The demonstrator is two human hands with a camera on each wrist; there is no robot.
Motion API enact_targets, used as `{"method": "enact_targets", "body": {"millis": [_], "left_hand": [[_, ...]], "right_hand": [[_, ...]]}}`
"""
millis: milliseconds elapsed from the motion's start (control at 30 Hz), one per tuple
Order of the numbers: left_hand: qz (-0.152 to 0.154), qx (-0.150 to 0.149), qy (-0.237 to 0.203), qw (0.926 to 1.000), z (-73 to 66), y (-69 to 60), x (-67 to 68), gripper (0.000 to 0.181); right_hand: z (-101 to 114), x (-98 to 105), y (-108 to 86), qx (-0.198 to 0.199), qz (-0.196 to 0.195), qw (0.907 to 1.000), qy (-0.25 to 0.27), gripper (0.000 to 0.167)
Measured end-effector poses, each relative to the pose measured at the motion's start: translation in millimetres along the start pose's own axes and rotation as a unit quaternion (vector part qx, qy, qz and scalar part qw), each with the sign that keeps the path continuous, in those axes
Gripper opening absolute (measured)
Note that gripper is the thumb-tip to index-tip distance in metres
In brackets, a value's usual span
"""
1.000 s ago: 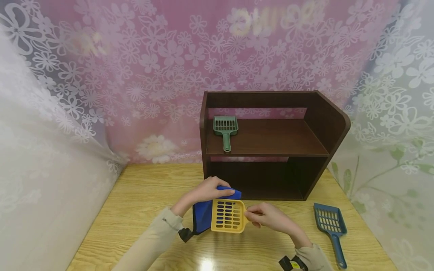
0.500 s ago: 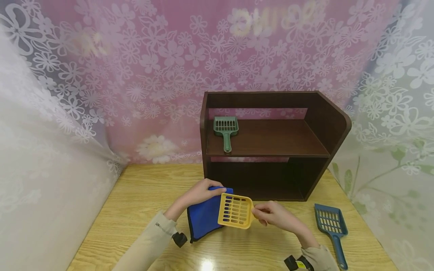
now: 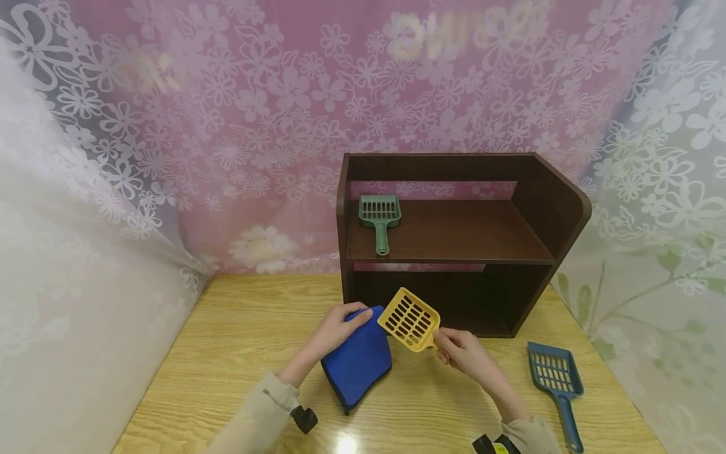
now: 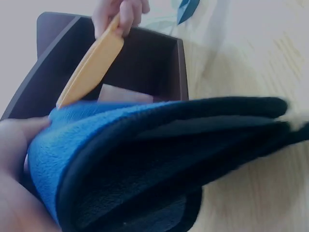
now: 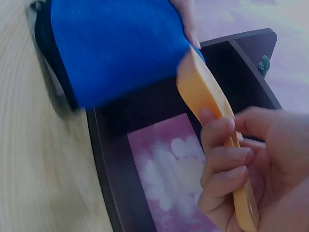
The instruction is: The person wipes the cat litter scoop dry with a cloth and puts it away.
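Note:
My left hand (image 3: 336,329) pinches the upper edge of a folded blue cloth (image 3: 360,360) with black trim, which hangs over the table. In the left wrist view the cloth (image 4: 96,130) shows its folded layers. My right hand (image 3: 466,354) grips the handle of a yellow slotted scoop (image 3: 409,320), tilted up beside the cloth. The right wrist view has the fingers of my right hand (image 5: 241,164) wrapped round the yellow handle (image 5: 245,203), the scoop's head close to the cloth's corner.
A dark brown two-level shelf (image 3: 448,233) stands at the table's back, with a green slotted scoop (image 3: 380,221) on its upper board. A dark blue scoop (image 3: 558,384) lies on the wooden table (image 3: 244,328) at the right. Flowered curtains hang behind and at both sides.
The yellow scoop has moved right and up, turning so its head points up-left, away from the cloth's front. The cloth has swung out and shows more of its blue face.

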State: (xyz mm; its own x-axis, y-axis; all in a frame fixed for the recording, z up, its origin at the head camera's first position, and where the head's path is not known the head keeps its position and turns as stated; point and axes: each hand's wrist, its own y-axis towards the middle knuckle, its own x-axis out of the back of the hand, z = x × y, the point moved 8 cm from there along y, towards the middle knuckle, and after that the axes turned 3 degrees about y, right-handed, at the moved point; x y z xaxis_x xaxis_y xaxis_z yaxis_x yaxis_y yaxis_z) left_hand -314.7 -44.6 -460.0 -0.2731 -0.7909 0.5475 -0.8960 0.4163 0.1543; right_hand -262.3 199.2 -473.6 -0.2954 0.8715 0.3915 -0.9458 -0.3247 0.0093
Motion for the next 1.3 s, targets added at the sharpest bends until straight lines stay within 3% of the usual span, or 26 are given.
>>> {"method": "enact_targets", "body": {"millis": [100,200,467,667,933,1133,1300], "left_hand": [[-0.069,0.016,-0.01,0.9975,-1.3,-0.4,1.2,0.03],[-0.117,0.028,-0.033,0.9922,-4.4,-0.9,-0.7,0.031],[-0.179,0.061,-0.094,0.9775,-6.8,-1.9,-11.9,0.032],[-0.19,0.074,-0.104,0.9734,-9.3,-5.7,-21.5,0.03],[-0.191,0.069,-0.084,0.9755,-15.7,-9.8,-34.2,0.028],[-0.168,0.058,-0.073,0.9813,-18.2,-13.3,-44.9,0.029],[-0.142,0.052,-0.064,0.9865,-19.8,-15.9,-53.7,0.03]], "right_hand": [[-5,-3,-1.4,-0.028,-0.047,0.9979,0.035,0.038],[-10,-13,-2.2,-0.056,-0.086,0.992,0.074,0.038],[-12,-43,-0.9,-0.041,-0.165,0.9749,0.143,0.037],[-16,-56,-1.3,-0.036,-0.197,0.9688,0.147,0.037],[-12,-59,1.1,-0.007,-0.246,0.9579,0.148,0.04],[-10,-55,4.6,-0.026,-0.271,0.9454,0.178,0.044],[-7,-47,9.3,-0.013,-0.278,0.9402,0.196,0.041]]}}
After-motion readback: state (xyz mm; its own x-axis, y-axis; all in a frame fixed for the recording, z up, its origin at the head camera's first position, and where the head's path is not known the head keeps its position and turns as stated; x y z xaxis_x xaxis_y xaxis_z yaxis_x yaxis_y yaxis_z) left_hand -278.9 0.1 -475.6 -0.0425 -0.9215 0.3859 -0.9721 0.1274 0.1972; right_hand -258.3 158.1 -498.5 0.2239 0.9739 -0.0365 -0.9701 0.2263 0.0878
